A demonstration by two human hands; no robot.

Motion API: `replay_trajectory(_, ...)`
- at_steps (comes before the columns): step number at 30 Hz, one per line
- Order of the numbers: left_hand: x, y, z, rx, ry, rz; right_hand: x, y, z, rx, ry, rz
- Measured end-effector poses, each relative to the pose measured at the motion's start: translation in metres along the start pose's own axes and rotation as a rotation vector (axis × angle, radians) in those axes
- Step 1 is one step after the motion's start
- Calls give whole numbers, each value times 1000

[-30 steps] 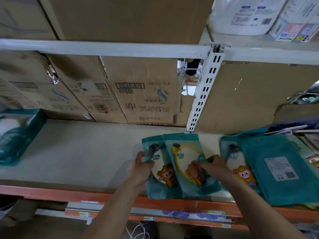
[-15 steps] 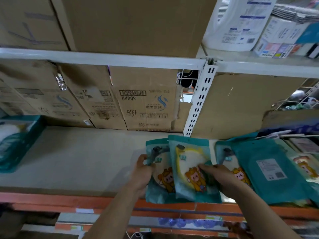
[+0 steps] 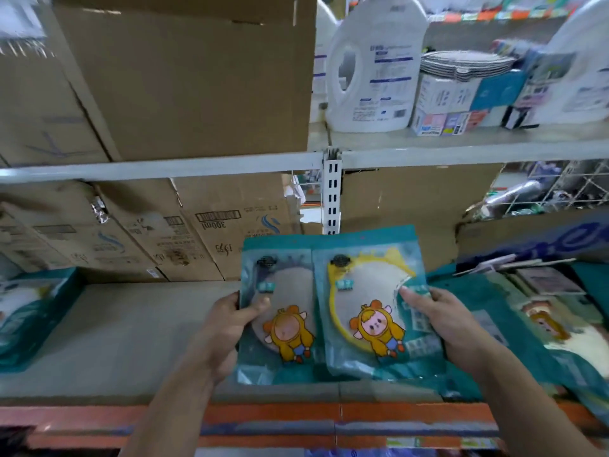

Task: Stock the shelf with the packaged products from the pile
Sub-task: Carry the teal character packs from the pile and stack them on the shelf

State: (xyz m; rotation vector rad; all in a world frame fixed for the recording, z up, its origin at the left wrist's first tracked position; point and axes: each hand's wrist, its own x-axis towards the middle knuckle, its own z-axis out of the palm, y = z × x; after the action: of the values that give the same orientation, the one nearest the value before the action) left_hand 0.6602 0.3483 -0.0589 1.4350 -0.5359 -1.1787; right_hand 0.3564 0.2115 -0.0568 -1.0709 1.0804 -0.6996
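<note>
Two teal packets with a cartoon figure are held up side by side above the shelf board [image 3: 115, 331]. My left hand [image 3: 227, 328] grips the left edge of the grey-rimmed packet [image 3: 280, 311], thumb on its front. My right hand [image 3: 441, 328] grips the right edge of the yellow-rimmed packet [image 3: 365, 311], which overlaps the other one. To the right lies a pile of similar teal packets [image 3: 540, 328] on the shelf. More teal packets [image 3: 29, 318] lie at the far left.
Brown cartons [image 3: 211, 232] stand along the back of the shelf. A white slotted upright [image 3: 332, 196] rises behind the packets. Above, a shelf carries large cartons [image 3: 184, 77], a white detergent jug [image 3: 372, 67] and small boxes [image 3: 461, 103]. An orange beam [image 3: 296, 415] edges the shelf front.
Both hands have lifted the two packets off the shelf board and raised them upright toward the camera. The view has tilted up, showing the upper shelf.
</note>
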Motion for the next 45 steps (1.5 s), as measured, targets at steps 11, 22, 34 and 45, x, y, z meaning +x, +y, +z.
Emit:
replay_trajectory(11, -29, 20, 20, -119, -1, 76, -23, -30, -56, 131, -48, -108)
replay_trajectory(22, -48, 33, 15, -22, 22, 116, -50, -23, -54, 149, 43, -114)
replay_trajectory(34, -59, 34, -29, -32, 59, 99, -49, -24, -15, 150, 32, -82)
replay_trajectory(45, -116, 9, -108, -14, 380, 99, -22, -6, 85, 120, -205, 39)
